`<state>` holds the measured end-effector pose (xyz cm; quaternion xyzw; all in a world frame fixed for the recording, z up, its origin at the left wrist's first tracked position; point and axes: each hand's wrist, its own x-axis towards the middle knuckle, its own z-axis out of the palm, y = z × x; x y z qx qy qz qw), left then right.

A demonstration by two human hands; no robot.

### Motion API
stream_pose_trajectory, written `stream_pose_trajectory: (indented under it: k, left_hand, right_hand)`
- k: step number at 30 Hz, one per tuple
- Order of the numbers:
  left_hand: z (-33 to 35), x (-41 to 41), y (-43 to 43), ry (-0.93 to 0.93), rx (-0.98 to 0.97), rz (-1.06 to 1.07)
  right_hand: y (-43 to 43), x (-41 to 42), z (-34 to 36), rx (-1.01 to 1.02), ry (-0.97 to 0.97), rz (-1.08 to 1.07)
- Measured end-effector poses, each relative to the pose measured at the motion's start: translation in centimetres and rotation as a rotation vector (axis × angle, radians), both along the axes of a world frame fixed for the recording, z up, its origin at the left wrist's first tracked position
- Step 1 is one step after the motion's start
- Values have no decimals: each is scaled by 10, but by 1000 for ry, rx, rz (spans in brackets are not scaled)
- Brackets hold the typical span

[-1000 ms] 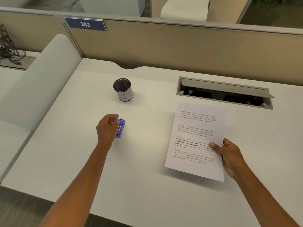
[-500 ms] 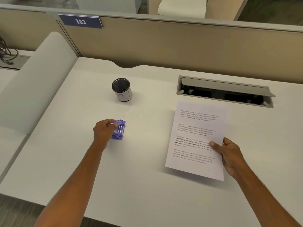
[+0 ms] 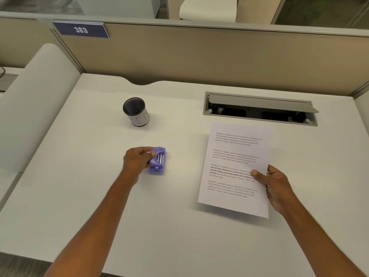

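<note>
Both arms extended forward. Left hand (image 3: 137,161) palm down, fingers curled in a grip. Right hand (image 3: 276,186) pinching, thumb on top.

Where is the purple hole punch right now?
In the head view, the punch sits on the desk left of centre, gripped by the left hand, nearer than the mesh cup and left of the paper.

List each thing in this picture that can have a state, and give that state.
purple hole punch: gripped by the left hand.
printed sheet: unfolded, pinched at its right edge by the right hand, lifted above the desk.
mesh pen cup: upright, nothing visible inside.
cable hatch lid: propped open.
</note>
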<state>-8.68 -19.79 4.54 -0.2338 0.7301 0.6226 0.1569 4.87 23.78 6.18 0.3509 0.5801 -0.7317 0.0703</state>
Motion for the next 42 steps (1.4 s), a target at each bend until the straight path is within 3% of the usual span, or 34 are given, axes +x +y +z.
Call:
stream_pose_trajectory:
  k: [24, 42]
  left_hand:
    - [-12, 56, 202, -93, 210, -190]
    - [-18, 76, 231, -82, 150, -201]
  right_hand:
    - [95, 53, -9, 9, -73, 31]
    - [105, 60, -30, 18, -84, 41]
